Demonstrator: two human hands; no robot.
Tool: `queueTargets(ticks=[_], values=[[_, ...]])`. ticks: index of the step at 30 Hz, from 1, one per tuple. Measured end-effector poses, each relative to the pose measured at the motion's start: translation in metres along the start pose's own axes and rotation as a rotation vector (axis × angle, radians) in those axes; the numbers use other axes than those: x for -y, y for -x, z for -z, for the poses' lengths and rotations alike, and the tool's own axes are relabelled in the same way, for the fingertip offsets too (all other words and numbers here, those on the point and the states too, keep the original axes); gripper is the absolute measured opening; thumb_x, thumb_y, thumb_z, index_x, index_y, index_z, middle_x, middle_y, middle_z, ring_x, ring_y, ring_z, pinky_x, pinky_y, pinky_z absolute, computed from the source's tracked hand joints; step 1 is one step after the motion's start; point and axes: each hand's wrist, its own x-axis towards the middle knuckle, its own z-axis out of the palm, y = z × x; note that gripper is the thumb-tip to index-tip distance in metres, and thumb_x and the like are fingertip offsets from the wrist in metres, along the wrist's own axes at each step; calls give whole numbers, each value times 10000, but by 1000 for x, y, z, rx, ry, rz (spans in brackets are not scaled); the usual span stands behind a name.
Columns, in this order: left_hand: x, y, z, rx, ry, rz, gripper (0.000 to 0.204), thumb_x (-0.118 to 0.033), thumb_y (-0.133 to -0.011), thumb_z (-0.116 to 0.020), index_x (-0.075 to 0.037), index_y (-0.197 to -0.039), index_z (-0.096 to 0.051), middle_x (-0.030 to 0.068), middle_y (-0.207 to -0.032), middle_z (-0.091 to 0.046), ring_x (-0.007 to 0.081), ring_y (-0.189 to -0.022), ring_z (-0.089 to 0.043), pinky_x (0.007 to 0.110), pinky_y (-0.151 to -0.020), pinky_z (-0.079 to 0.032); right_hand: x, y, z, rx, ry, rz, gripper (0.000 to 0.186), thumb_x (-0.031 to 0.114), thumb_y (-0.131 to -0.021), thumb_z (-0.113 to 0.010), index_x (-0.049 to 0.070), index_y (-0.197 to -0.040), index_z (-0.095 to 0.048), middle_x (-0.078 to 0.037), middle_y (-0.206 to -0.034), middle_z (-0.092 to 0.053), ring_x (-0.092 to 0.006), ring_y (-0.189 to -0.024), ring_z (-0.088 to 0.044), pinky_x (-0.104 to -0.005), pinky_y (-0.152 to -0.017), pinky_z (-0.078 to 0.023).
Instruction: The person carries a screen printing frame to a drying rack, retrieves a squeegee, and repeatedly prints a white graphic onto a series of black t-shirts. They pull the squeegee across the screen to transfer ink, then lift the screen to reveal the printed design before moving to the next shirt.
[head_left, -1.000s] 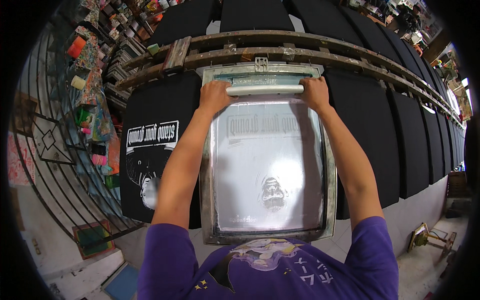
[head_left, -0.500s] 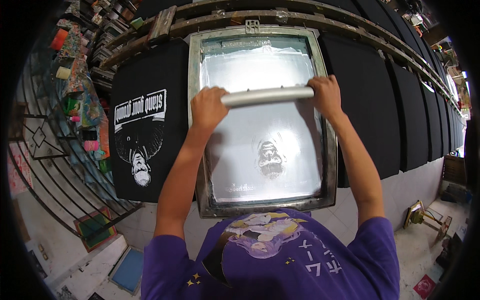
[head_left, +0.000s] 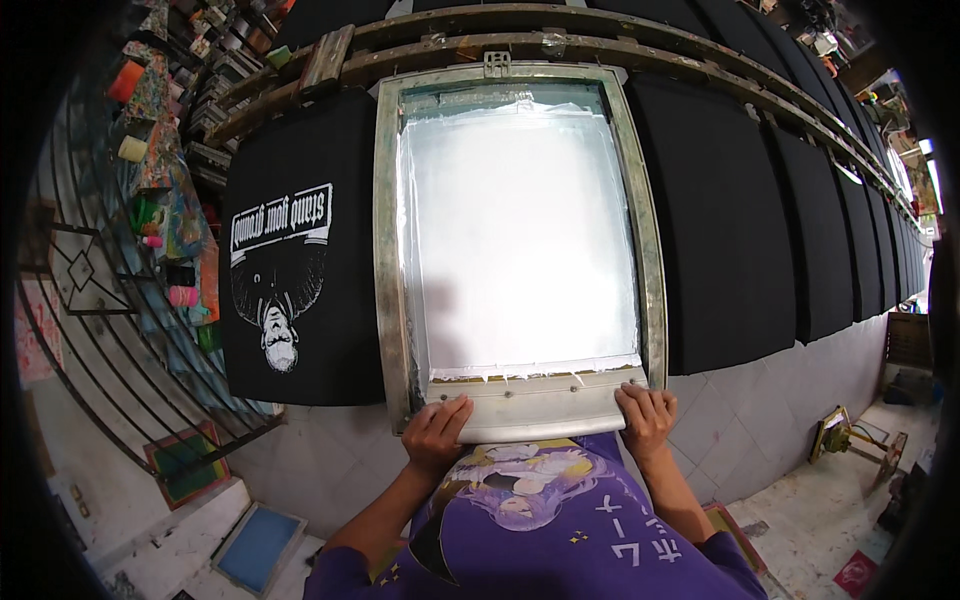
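A metal-framed printing screen [head_left: 388, 250] lies over a dark board, and white ink [head_left: 520, 240] covers most of its mesh. Across the screen's near end rests a wide metal squeegee [head_left: 540, 405], its blade edge smeared with white. My left hand [head_left: 438, 432] grips the squeegee's left end, fingers over the top. At its right end my right hand [head_left: 648, 415] is closed in the same way. The mesh under the squeegee is hidden. Left of the screen, a black T-shirt [head_left: 345, 330] carries a white print of a figure, upside down to me.
A row of black shirts [head_left: 710, 220] on boards runs off to the right. Wooden rails [head_left: 690, 60] cross behind the screen, with a hinge clamp [head_left: 497, 65] at its far edge. Ink tubs and a curved metal railing [head_left: 90, 400] stand at the left. A blue screen [head_left: 258, 548] leans low on the left.
Both hands have drawn the squeegee from the screen's far half to its near edge and tilted it toward me. The face image in the mesh is now covered by white ink.
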Motion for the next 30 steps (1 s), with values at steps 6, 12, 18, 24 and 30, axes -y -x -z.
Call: queueTargets(ticks=[6,12,18,24,30], values=[[-1,-17,14,113,25,34,305,-85,-769,-647,-131,-1036,-787,6,-1058,-769,230,-832,-692,355,-725,-583,-5,-23,12,75,-9,-14,167,118,-837,-666,139,-987,-735,11,-1006,-731,-163,-852,-654,-357,-823,-426],[4,-10,6,72,17,-36,394,-9,-685,-634,-127,-1040,-758,20,-1023,-754,270,-864,-684,374,-722,-580,-13,-13,1,15,-43,34,186,75,-799,-638,125,-959,-718,-12,-927,-695,-213,-870,-652,-424,-838,-436],[3,-66,49,285,68,31,407,-1,-637,-699,-146,-1016,-737,19,-997,-746,270,-899,-690,379,-746,-578,-10,-61,44,220,-138,25,138,101,-807,-653,118,-933,-706,-33,-870,-645,-241,-863,-630,-431,-860,-431],[3,8,16,46,16,-76,289,-231,-755,-757,-121,-1021,-781,13,-997,-766,228,-827,-689,341,-683,-563,10,3,20,76,-37,20,187,123,-817,-661,130,-991,-728,1,-950,-702,-189,-848,-650,-385,-813,-441],[5,-18,28,136,87,22,313,-308,-765,-798,-129,-1021,-786,5,-1027,-773,222,-799,-685,337,-702,-569,2,-22,25,148,-63,2,199,138,-818,-662,140,-1004,-734,2,-944,-699,-183,-859,-645,-404,-856,-423]])
